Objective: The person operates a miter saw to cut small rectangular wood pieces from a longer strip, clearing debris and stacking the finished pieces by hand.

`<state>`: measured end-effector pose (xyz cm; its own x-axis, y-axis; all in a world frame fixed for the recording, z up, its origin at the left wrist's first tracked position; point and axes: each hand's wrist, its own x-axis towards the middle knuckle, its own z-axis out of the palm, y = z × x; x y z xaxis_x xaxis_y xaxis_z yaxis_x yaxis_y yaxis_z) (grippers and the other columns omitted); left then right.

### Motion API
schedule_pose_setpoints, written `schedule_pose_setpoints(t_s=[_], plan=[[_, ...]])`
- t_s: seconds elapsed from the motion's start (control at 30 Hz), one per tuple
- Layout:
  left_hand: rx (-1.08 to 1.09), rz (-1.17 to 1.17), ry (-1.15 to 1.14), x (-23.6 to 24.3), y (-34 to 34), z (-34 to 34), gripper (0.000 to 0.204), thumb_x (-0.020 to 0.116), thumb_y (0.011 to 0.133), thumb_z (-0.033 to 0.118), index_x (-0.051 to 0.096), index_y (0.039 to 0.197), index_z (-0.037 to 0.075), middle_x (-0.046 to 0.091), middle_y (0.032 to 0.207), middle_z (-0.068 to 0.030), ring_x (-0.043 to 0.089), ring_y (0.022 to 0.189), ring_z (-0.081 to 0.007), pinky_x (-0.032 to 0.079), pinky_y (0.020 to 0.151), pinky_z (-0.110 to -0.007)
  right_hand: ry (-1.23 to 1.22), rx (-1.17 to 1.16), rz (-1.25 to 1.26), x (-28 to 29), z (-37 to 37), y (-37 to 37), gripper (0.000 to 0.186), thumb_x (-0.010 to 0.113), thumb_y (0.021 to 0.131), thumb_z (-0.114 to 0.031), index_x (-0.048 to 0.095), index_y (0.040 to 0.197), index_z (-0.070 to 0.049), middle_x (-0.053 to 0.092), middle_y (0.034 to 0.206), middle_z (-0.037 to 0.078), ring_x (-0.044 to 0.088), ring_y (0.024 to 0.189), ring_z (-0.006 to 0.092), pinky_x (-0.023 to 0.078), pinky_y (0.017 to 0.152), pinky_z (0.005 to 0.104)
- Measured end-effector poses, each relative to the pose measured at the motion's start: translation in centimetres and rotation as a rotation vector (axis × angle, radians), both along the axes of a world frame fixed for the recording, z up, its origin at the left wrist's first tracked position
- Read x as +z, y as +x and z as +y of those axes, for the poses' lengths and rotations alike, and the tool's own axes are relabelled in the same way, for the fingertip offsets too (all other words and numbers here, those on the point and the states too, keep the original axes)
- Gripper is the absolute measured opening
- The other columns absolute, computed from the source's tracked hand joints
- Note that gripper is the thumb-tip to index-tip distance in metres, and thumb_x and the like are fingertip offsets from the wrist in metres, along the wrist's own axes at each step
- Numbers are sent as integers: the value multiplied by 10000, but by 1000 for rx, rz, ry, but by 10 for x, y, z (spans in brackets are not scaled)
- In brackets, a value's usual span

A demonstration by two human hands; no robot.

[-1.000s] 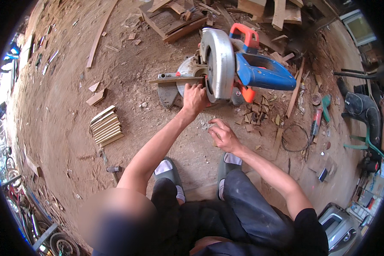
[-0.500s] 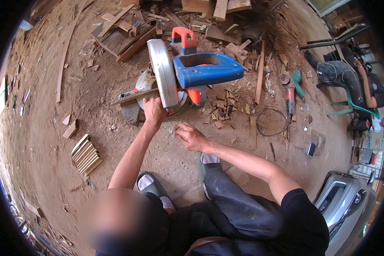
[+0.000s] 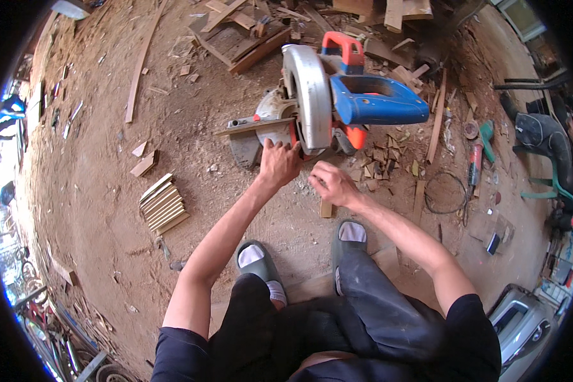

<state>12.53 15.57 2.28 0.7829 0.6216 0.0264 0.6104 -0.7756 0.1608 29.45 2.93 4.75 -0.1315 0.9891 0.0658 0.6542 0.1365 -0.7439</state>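
Observation:
A miter saw with a blue handle, an orange-red carry handle and a silver blade guard (image 3: 309,95) stands on the dirt ground ahead of me. My left hand (image 3: 280,164) is at the front of its base, beside the metal fence (image 3: 254,127). The fingers are bent against the saw, and whatever lies under them is hidden. Right of it, just in front of the saw, my right hand (image 3: 334,183) hovers with fingers curled inward. A small wood piece (image 3: 326,209) shows right below that hand; I cannot tell whether it is held or loose.
Stacked thin wood slats (image 3: 163,205) lie at left. Offcuts (image 3: 388,156) are scattered beside the saw's right. A red angle grinder (image 3: 475,164) with its cord lies further right, near a person's legs (image 3: 538,137). More scrap wood (image 3: 248,48) is piled behind. A silver car (image 3: 522,325) stands lower right.
The view has shifted, moving the scene rightward. My right hand has come nearer to the saw and the left hand, and a wood piece now shows below it. A blurred round shape at lower left is gone.

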Motion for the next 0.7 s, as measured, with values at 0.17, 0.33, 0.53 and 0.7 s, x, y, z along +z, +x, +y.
schedule_pose_setpoints(t_s=[0.17, 0.33, 0.53, 0.7], plan=[[-37, -51, -68, 8, -11, -10, 389, 661, 883, 303, 664, 1191, 66, 718, 921, -102, 678, 957, -231, 411, 864, -434, -61, -73, -19, 13, 19, 3, 187, 567, 966, -213, 563, 988, -27, 628, 916, 154, 645, 847, 385, 498, 729, 486], [-29, -355, -156, -8, -20, -25, 264, 683, 878, 211, 739, 1113, 105, 730, 956, -129, 690, 892, -271, 483, 788, -414, -8, -120, -68, -7, 30, 7, 205, 579, 925, -228, 626, 1029, -58, 681, 938, 186, 662, 870, 403, 516, 736, 505], [75, -496, -916, 20, -15, -46, 254, 611, 898, 192, 713, 960, -33, 698, 931, -257, 679, 861, -406, 532, 767, -466, -300, 60, 95, 9, 54, 2, 358, 566, 951, -297, 666, 781, 2, 668, 745, 209, 678, 741, 393, 501, 685, 465], [-213, -634, -715, -17, -3, -63, 231, 648, 860, 169, 678, 999, -13, 692, 943, -233, 655, 932, -421, 531, 865, -478, -351, 148, 49, 2, 66, -16, 466, 515, 993, -419, 717, 865, -19, 710, 889, 250, 699, 875, 424, 533, 787, 473]])
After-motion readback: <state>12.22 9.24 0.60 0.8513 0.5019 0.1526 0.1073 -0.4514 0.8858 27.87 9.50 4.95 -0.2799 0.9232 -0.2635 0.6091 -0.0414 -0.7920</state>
